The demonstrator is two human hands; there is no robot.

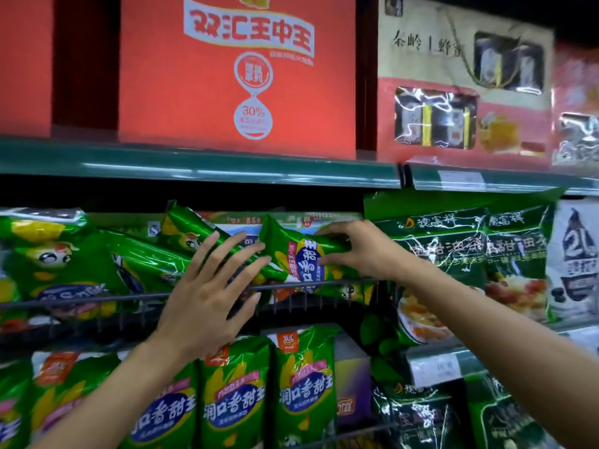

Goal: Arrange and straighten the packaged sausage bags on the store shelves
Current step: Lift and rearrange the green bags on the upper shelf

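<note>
Middle shelf is unfinished — the right hand (pixel 359 251) has its grip closed round a tilted green sausage bag (pixel 304 254) behind the wire rail (pixel 97 298); the left hand (pixel 210 286), fingers spread, presses neighbouring slumped bags (pixel 181 234); lower-shelf bags (pixel 233 393) already stand upright.

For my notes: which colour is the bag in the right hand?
Green bag, seen in head view.

gap: under upper shelf (pixel 194 165) | block: wire rail (pixel 97 298), sausage bags (pixel 58 254)
</note>
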